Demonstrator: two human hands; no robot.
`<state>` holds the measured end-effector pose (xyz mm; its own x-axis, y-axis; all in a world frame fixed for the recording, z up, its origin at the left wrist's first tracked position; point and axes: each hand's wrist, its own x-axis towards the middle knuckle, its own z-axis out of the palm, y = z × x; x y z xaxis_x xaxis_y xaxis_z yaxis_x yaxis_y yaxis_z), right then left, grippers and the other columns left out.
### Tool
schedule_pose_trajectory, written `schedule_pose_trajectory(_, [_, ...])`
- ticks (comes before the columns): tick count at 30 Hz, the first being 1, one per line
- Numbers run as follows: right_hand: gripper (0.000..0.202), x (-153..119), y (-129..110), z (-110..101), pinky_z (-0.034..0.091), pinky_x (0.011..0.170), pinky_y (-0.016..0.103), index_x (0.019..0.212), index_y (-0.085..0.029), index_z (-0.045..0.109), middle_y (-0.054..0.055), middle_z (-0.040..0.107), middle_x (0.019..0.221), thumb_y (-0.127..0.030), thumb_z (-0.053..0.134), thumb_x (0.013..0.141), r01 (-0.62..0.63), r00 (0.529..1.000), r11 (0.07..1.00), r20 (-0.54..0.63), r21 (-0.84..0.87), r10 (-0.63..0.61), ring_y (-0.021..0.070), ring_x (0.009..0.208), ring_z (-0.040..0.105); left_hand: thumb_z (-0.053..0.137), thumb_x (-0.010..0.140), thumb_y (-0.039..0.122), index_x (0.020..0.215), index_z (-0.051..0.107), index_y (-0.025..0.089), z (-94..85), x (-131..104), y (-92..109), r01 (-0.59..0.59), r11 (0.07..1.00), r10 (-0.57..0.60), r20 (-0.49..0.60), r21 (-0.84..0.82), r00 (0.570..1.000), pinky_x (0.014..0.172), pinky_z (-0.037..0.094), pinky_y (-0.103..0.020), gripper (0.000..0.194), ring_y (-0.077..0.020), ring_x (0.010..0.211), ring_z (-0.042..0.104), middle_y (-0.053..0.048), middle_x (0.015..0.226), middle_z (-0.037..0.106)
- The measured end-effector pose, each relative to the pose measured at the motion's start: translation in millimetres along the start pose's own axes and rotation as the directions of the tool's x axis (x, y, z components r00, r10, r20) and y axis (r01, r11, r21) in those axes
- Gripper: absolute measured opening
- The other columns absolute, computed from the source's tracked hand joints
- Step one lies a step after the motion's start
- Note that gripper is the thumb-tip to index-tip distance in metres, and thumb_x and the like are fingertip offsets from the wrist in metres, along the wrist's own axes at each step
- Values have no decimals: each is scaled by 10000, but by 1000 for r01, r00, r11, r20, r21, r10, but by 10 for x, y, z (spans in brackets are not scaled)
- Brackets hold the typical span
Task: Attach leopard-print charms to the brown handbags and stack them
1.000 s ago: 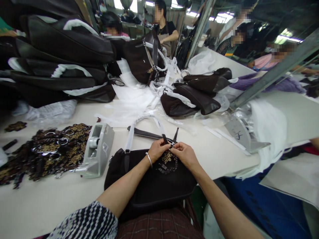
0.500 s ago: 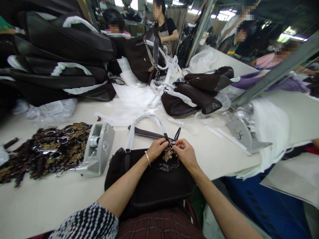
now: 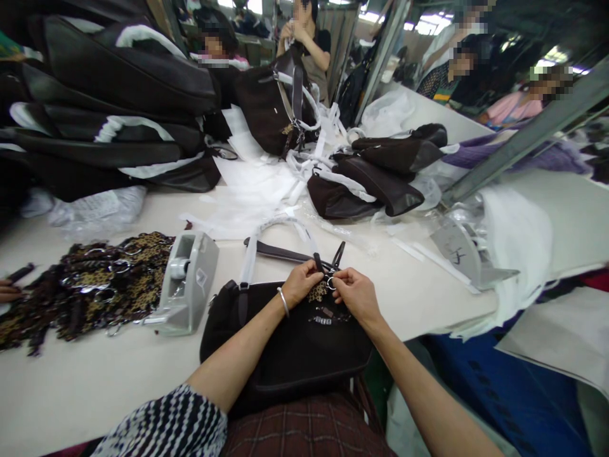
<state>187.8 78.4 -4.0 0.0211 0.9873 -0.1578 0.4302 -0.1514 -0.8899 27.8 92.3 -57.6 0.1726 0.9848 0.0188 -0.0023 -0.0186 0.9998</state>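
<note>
A dark handbag [image 3: 295, 343] lies at the table's near edge, its wrapped handle [image 3: 250, 254] standing up behind it. My left hand [image 3: 302, 283], with a bangle at the wrist, pinches the dark strap loop at the base of the handle. Between my hands is a metal ring [image 3: 330, 283], which my right hand [image 3: 354, 293] grips by its right side. A leopard-patterned charm [image 3: 318, 291] hangs by the ring, and a short chain with small letter blocks [image 3: 323, 320] rests on the bag's front.
Left of the bag stand a tape dispenser [image 3: 190, 285] and a heap of charms [image 3: 109, 279], with another person's hand [image 3: 8, 291] at its left end. Dark bags [image 3: 114, 108] are stacked behind. More bags [image 3: 366, 184] and a second dispenser [image 3: 459, 251] lie right.
The ring has turned and shows more openly between my hands. The letter chain hangs straighter. Another person's hand has appeared at the far left, and a person behind has raised their hands.
</note>
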Motion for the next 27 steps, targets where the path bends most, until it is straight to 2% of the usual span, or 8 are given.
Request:
schedule_pose_trajectory(8, [127,24,85,15,551,428,234,778,-173,623,-9,650,637,-291,626,729,-2,1000,999,13,35,1,160,501,658,554,818,202,916,643,142,-17,-13,57,-43,996,39,53,73,998,800,451,-272,145,-170,828,596,-32,861,661])
schedule_pose_trajectory(21, [127,52,165,38,557,441,247,757,-181,601,-23,623,590,-304,617,731,8,1000,999,-8,53,-7,165,491,652,535,819,166,891,643,152,-12,-20,81,-87,977,72,80,193,994,799,459,-268,131,-166,818,600,-22,850,669])
schedule_pose_trajectory(27, [138,2,144,48,562,463,253,766,-188,598,-16,638,629,-320,619,732,35,999,998,-20,44,-34,163,503,655,519,819,150,890,647,155,-11,-21,102,-96,967,76,93,235,993,802,460,-270,146,-166,822,599,-26,859,672])
